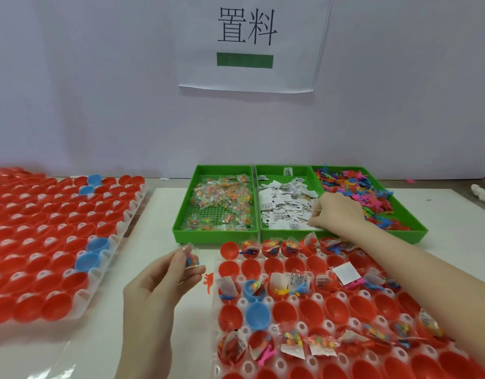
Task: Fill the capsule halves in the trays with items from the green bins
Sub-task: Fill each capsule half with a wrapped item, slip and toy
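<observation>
- head view looks down on a white table, with three green bins side by side at centre right of the frame.
- left bin (pixel 181 214) holds clear packets of coloured beads; middle bin (pixel 285 168) holds small white paper sachets; right bin (pixel 416 228) holds a heap of small bright plastic figures.
- right hand (pixel 337 214) reaches from the lower right into the middle bin, fingers curled down onto the white sachets (pixel 285 206); whether it has one pinched cannot be told.
- left hand (pixel 165 272), lower centre of the frame, pinches a clear bead packet (pixel 190 259) between thumb and fingertips, held above the table just left of the near tray.
- near tray (pixel 263 365), lower right, holds red capsule halves (pixel 285 310) and two blue ones (pixel 257 314); several halves contain packets, sachets and figures, others hold nothing.
- an orange figure (pixel 208 281) lies on the table beside that tray's left edge.
- second tray (pixel 104 269), left of the frame, is filled with red halves and a few blue ones.
- paper sign (pixel 249 45) with two black characters and a green bar hangs on the wall at upper centre.
</observation>
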A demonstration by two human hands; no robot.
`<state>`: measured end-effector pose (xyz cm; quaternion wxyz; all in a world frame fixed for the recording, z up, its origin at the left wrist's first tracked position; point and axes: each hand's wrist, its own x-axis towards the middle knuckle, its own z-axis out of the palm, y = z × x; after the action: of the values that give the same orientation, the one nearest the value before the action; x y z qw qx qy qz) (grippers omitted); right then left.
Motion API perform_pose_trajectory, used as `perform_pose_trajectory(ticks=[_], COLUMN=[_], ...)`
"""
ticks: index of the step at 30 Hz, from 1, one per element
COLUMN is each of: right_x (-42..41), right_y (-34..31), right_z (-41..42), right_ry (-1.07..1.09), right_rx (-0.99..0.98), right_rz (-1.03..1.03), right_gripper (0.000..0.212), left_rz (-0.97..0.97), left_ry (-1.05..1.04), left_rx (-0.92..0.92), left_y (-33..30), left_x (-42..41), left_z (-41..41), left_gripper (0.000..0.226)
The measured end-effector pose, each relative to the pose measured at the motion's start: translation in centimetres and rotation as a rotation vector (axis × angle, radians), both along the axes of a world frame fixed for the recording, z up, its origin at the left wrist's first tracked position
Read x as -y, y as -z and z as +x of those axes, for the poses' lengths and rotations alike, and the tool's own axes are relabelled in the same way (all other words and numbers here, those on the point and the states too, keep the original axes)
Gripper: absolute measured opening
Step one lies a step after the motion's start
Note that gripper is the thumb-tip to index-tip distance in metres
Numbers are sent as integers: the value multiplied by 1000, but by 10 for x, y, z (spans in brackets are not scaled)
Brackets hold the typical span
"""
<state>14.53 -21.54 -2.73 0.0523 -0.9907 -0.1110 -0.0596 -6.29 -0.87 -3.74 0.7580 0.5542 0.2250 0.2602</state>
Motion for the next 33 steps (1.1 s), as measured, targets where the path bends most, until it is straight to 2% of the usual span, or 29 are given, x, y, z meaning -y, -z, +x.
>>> perform_pose_trajectory(ticks=[3, 7, 10, 12, 15, 18, 19, 22, 24, 26, 28, 30, 33], right_x=[10, 13, 11, 12, 16, 16, 17, 20, 21, 22, 21, 17, 4], right_y=[0, -2, -4, -7, -8, -12, -12, -8, -7, -8, -11, -19, -40], right_z=[1, 3, -1, -4, -3, 0, 0, 2, -1, -6, -12, -22, -53], right_ry=[46, 80, 84, 114, 105, 87, 81, 17, -5, 2, 1, 15, -75], right_rx=[11, -85, -47, -15, -24, -218, -264, -245, -116, 57, 178, 226, 85], right_rz=[-11, -96, -107, 14, 243, 545, 585, 438, 244, 152, 289, 591, 945], right_gripper=[27, 45, 36, 26, 28, 38, 40, 39, 35, 33, 25, 19, 16], left_rz=[-12, 17, 10, 2, 5, 19, 25, 27, 28, 35, 50, 66, 92], left_ry=[-3, 5, 10, 6, 5, 12, 14, 17, 25, 41, 57, 70, 115], left_rx=[-18, -24, -24, -19, -13, -20, -24, -27, -20, -9, 2, 20, 35], left_y=[2, 3, 3, 3, 3, 3, 3, 3, 2, 1, 0, -2, -5], left_x=[2, 3, 3, 2, 2, 4, 5, 7, 8, 10, 11, 12, 13], left_z=[0, 1, 0, -1, -1, -2, -2, -1, -1, -2, -3, -4, -7], left_gripper=[14, 16, 15, 14, 14, 15, 15, 17, 21, 29, 34, 34, 26])
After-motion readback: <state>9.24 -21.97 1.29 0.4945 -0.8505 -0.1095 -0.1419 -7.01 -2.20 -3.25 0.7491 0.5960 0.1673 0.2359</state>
